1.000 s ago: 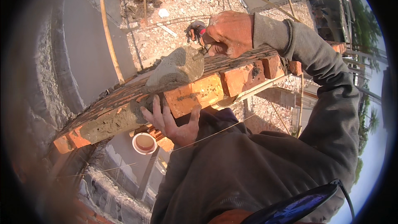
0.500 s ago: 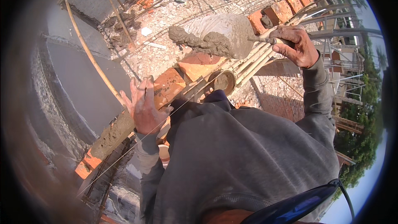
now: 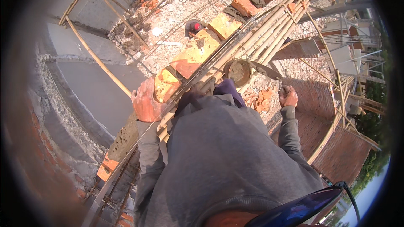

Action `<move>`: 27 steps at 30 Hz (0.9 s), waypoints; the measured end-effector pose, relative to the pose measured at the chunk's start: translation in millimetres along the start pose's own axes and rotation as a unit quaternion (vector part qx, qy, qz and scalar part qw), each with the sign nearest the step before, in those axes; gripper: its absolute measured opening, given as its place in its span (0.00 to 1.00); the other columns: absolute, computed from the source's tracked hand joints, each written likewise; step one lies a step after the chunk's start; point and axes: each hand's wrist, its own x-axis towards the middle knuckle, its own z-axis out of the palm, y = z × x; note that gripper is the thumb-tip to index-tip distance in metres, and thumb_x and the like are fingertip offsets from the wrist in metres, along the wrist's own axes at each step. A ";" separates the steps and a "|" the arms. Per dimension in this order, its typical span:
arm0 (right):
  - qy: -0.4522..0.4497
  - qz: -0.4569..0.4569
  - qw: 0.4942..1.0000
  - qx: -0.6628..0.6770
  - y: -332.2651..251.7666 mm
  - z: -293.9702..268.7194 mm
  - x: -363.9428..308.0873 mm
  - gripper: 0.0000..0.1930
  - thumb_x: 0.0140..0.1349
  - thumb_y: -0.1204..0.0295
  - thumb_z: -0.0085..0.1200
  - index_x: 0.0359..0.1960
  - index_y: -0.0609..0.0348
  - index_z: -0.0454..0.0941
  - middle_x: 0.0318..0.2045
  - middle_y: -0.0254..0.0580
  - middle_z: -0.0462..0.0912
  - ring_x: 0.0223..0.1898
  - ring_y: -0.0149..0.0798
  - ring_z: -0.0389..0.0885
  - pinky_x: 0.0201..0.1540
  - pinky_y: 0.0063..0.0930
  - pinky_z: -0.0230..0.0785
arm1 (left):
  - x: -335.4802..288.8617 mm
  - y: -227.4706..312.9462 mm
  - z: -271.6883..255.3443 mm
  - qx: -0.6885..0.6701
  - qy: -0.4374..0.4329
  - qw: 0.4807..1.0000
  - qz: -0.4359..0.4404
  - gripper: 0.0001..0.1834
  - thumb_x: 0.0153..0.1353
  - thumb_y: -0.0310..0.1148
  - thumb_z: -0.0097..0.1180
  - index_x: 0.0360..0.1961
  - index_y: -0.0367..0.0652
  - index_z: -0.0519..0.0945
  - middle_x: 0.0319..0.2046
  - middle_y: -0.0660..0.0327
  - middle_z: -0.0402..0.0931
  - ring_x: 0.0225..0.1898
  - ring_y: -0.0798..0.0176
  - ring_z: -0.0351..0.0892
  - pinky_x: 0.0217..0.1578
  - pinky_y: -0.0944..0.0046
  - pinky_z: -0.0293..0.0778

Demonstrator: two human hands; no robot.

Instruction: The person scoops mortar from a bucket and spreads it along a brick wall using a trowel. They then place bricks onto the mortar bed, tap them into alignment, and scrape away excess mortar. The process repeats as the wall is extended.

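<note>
My left hand (image 3: 147, 101) is closed against the near end of an orange brick (image 3: 166, 85) in the wall row, its fingers bent over the far side. Beyond that brick, more mortar-spotted bricks (image 3: 198, 50) run up to the right. My right hand (image 3: 288, 96) grips a trowel; its handle is mostly hidden in the fist. The trowel blade (image 3: 267, 71) points left, its tip by the rim of a round bucket (image 3: 238, 72) holding grey mortar. A bed of wet mortar (image 3: 125, 136) covers the wall top below my left hand.
Bundled bamboo poles (image 3: 252, 44) run diagonally beside the wall. Far below, a person in a red cap (image 3: 195, 27) is on rubble-strewn ground (image 3: 176, 17). A curved bamboo pole (image 3: 97, 56) stands at left. Brick walls (image 3: 309, 101) rise at right.
My right hand has swung down and toward me with the trowel, and the mortar load no longer shows on its blade. My left hand has gone from spread fingers to closing on the brick.
</note>
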 end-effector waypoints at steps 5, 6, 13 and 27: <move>-0.014 0.121 0.991 0.064 -25.4 42.9 -10.5 0.16 0.60 0.60 0.70 0.47 0.50 0.88 0.52 0.47 0.88 0.55 0.57 0.85 0.61 0.47 0.76 | -2.5 -0.5 -2.0 -0.016 0.038 0.999 0.024 0.45 0.44 0.48 0.81 0.65 0.41 0.82 0.60 0.52 0.83 0.61 0.46 0.82 0.62 0.46 0.74; -0.019 0.147 0.986 0.080 -30.5 40.1 -6.9 0.16 0.59 0.60 0.71 0.47 0.50 0.88 0.52 0.46 0.88 0.54 0.56 0.86 0.61 0.46 0.76 | -2.7 -1.8 -0.7 -0.022 0.056 0.997 0.046 0.45 0.44 0.48 0.81 0.64 0.40 0.82 0.60 0.51 0.84 0.61 0.45 0.83 0.61 0.48 0.75; -0.042 0.047 0.953 0.298 -54.6 -2.7 32.5 0.15 0.57 0.67 0.74 0.43 0.59 0.87 0.37 0.37 0.88 0.38 0.40 0.85 0.42 0.38 0.76 | 0.1 -27.1 18.2 0.002 0.057 0.995 0.076 0.46 0.38 0.40 0.82 0.66 0.48 0.83 0.63 0.56 0.83 0.64 0.50 0.83 0.58 0.50 0.77; -0.541 -0.156 0.569 0.599 -269.0 -170.5 45.7 0.17 0.85 0.64 0.45 0.61 0.65 0.76 0.30 0.34 0.80 0.24 0.22 0.75 0.29 0.19 0.68 | 0.2 -15.7 6.8 -0.003 0.053 0.996 0.070 0.48 0.36 0.45 0.83 0.66 0.54 0.83 0.61 0.63 0.83 0.61 0.54 0.83 0.55 0.55 0.79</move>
